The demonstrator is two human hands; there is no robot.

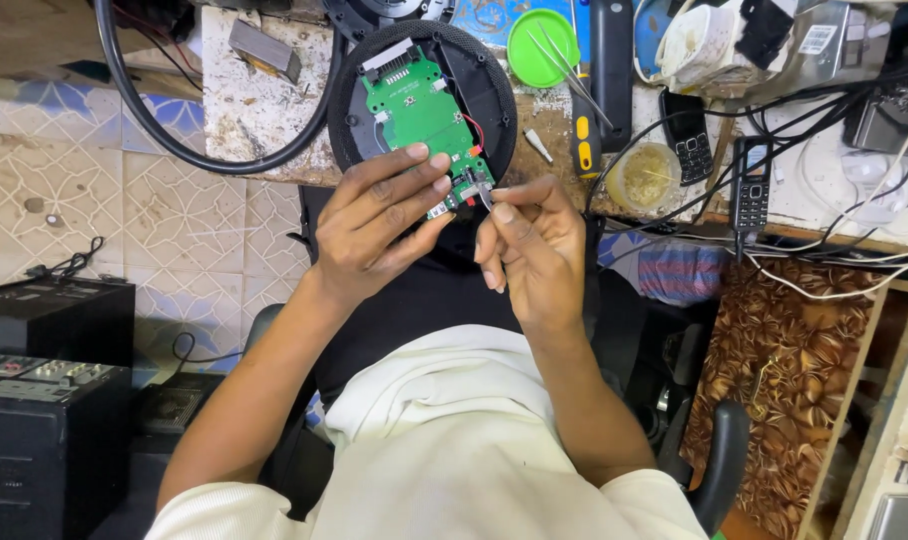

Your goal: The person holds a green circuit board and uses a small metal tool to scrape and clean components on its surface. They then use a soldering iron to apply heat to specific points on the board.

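Now the left hand (379,225) grips the round black shell (424,95) by its near rim, fingers folded over the lower end of the green board (419,110) inside it. The shell tilts up off the near edge of the bench (264,110), over the person's lap. The right hand (529,250) pinches a thin metal tool (484,195), its tip at the small connector on the board's bottom corner, next to a red wire (474,130).

To do this well, I'd say keep the left grip firm so the shell can't rock, and work the tip gently, clear of that wire.

The board looks clean: bright green, a row of contacts along its top edge, small white parts. Farther back on the bench lie a green lid (542,45), tweezers (564,65) and two phones (686,135).
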